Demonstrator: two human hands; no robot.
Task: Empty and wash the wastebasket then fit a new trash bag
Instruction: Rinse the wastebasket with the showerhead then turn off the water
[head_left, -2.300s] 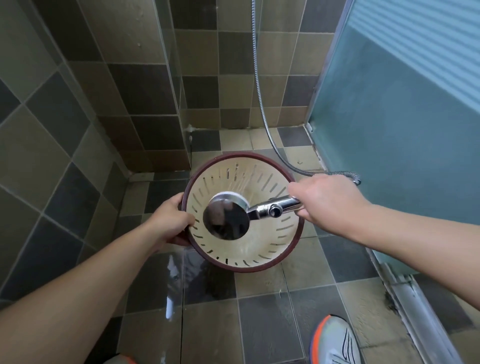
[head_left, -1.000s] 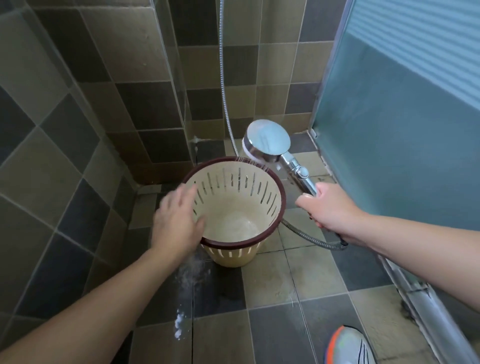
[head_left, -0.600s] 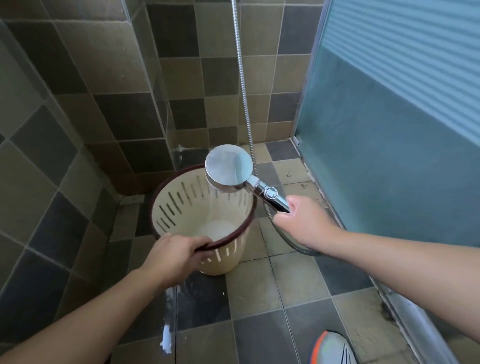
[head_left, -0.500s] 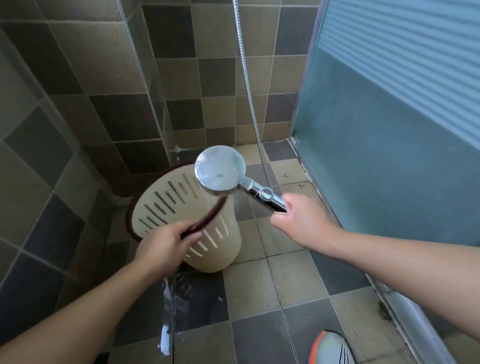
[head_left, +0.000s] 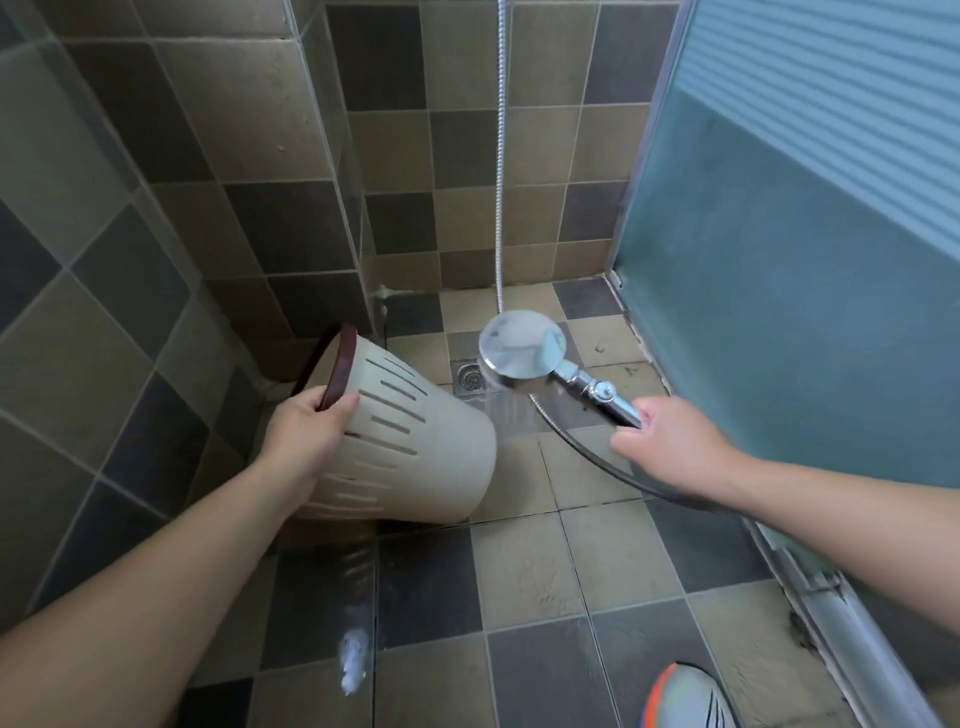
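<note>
The cream slotted wastebasket (head_left: 415, 447) with a dark red rim is tipped far over, its mouth turned left toward the tiled wall and its base toward the right. My left hand (head_left: 306, 431) grips it at the rim, fingers curled over the edge. My right hand (head_left: 670, 447) holds the chrome handle of the shower head (head_left: 522, 348), which hangs right of the basket. Water sprays down from the head onto the floor near the basket's base.
A square floor drain (head_left: 470, 378) lies behind the basket. The metal hose (head_left: 500, 156) hangs down the back wall and loops under my right hand. A frosted glass door (head_left: 805, 312) closes the right side. Wet floor tiles and my shoe (head_left: 685, 699) are at the bottom.
The basket stood upright while water ran into it. My left hand took its rim and tipped it over to the left. The shower head swung right, off the basket, over the floor.
</note>
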